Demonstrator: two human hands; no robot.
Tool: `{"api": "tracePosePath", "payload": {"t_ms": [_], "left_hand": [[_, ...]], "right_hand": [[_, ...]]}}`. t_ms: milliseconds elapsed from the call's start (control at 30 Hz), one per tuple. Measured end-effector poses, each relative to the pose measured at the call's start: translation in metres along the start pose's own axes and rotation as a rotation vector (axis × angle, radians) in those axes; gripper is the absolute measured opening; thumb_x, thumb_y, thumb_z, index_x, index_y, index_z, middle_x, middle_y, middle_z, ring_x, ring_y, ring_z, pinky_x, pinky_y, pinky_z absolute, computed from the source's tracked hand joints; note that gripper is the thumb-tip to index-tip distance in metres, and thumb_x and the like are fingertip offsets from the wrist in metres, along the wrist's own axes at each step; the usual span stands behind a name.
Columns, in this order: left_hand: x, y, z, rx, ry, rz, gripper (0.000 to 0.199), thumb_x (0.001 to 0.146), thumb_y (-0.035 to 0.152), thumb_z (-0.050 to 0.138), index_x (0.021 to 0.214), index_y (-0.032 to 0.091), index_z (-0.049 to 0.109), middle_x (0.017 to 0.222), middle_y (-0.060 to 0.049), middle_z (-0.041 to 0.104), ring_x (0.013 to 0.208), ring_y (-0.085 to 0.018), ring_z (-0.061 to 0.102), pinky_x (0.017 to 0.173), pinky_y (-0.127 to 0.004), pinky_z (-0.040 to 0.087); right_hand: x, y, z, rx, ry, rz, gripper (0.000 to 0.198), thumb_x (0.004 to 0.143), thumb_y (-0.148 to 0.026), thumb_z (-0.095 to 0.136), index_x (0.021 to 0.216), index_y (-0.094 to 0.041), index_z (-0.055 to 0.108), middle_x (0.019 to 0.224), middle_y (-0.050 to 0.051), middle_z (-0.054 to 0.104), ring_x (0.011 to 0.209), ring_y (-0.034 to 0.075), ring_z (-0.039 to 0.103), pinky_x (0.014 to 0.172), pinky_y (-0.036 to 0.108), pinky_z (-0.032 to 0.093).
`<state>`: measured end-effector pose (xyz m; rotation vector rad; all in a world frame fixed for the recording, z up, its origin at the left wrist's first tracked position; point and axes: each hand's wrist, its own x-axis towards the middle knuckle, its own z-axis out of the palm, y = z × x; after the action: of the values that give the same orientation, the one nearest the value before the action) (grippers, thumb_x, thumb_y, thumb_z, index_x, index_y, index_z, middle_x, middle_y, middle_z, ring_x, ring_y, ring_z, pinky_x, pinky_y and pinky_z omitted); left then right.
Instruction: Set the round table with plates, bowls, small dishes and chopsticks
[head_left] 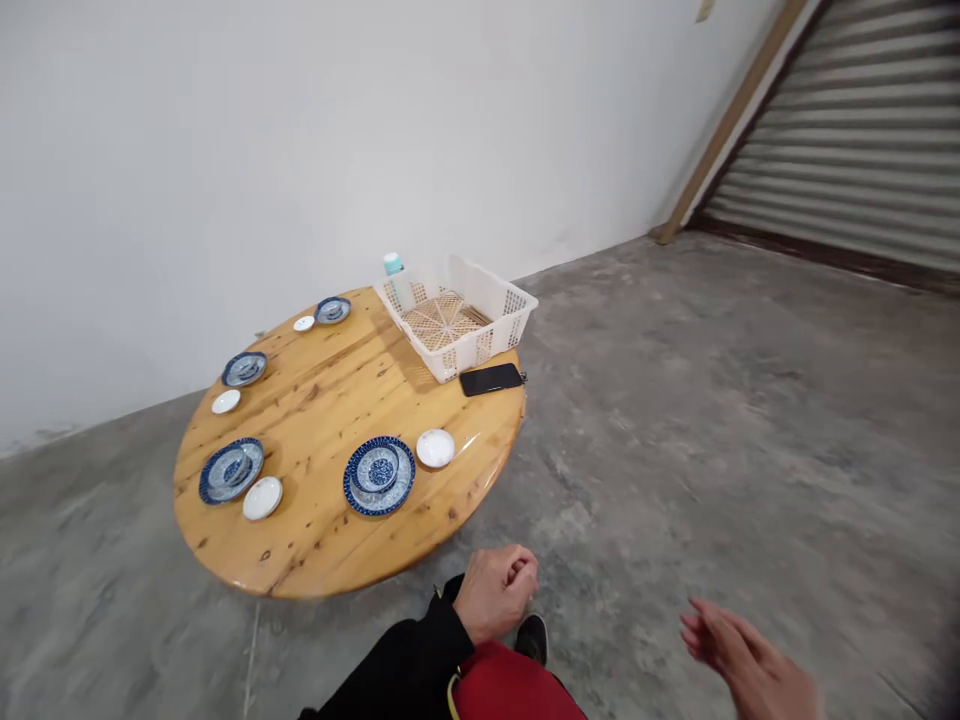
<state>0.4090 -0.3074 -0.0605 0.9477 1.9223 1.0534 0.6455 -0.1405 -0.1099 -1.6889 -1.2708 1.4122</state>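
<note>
My left hand [497, 592], in a black sleeve, is curled into a loose fist just off the near right edge of the round wooden table [322, 430]. Nothing shows in it. Farther right, over the bare floor, my right hand [750, 655] has its fingers loosely bent and holds nothing visible. Closest to my left hand on the table are a blue-patterned plate [379, 508] with a small bowl [376, 470] on it and a small white dish [435, 448] to its right. Neither hand touches the tableware.
More blue plate settings [217, 488] with white dishes [262, 498] sit around the table's left side. A white plastic basket [480, 345] stands at the back right, a black phone [491, 379] before it and a bottle [392, 263] behind. A wall rises beyond; a roller shutter [862, 150] is at right.
</note>
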Motion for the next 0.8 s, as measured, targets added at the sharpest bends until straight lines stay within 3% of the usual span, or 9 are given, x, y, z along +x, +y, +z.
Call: {"api": "tracePosePath", "payload": {"t_ms": [67, 167, 400, 600, 800], "left_hand": [[0.000, 0.000, 0.003, -0.018, 0.051, -0.027, 0.024, 0.096, 0.031, 0.048, 0.090, 0.019, 0.068, 0.076, -0.003, 0.076, 0.065, -0.014, 0.070, 0.063, -0.022, 0.049], [0.005, -0.003, -0.003, -0.034, 0.114, -0.046, 0.023, 0.096, 0.032, 0.048, 0.090, 0.020, 0.066, 0.075, -0.003, 0.075, 0.065, -0.014, 0.070, 0.063, -0.023, 0.049], [0.035, -0.006, -0.054, -0.094, 0.372, -0.061, 0.031, 0.099, 0.039, 0.045, 0.097, 0.019, 0.069, 0.082, -0.004, 0.077, 0.070, -0.017, 0.073, 0.069, -0.026, 0.054], [0.038, -0.015, -0.084, -0.162, 0.532, -0.111, 0.031, 0.099, 0.042, 0.048, 0.099, 0.021, 0.070, 0.082, -0.004, 0.078, 0.072, -0.017, 0.075, 0.072, -0.027, 0.057], [0.030, -0.033, -0.092, -0.188, 0.708, -0.208, 0.039, 0.100, 0.050, 0.049, 0.104, 0.019, 0.072, 0.084, -0.006, 0.079, 0.072, -0.019, 0.075, 0.075, -0.030, 0.059]], "right_hand": [[0.030, -0.046, 0.023, 0.013, -0.097, -0.056, 0.052, 0.058, -0.064, 0.076, 0.087, -0.021, 0.075, 0.079, 0.011, 0.076, 0.069, 0.029, 0.073, 0.066, 0.043, 0.064], [0.060, -0.102, 0.065, 0.007, -0.242, -0.164, 0.056, 0.062, -0.064, 0.079, 0.092, -0.017, 0.076, 0.078, 0.009, 0.075, 0.067, 0.023, 0.069, 0.063, 0.035, 0.060], [0.089, -0.210, 0.146, -0.045, -0.435, -0.506, 0.043, 0.074, -0.061, 0.077, 0.089, -0.020, 0.077, 0.078, 0.007, 0.074, 0.064, 0.019, 0.065, 0.061, 0.034, 0.056], [0.101, -0.295, 0.197, -0.110, -0.454, -0.684, 0.030, 0.077, -0.046, 0.074, 0.093, -0.021, 0.077, 0.086, 0.008, 0.078, 0.077, 0.023, 0.072, 0.078, 0.040, 0.059], [0.131, -0.353, 0.262, -0.341, -0.482, -0.777, 0.026, 0.078, -0.034, 0.069, 0.096, -0.017, 0.078, 0.089, 0.008, 0.078, 0.085, 0.025, 0.071, 0.083, 0.038, 0.056]]}}
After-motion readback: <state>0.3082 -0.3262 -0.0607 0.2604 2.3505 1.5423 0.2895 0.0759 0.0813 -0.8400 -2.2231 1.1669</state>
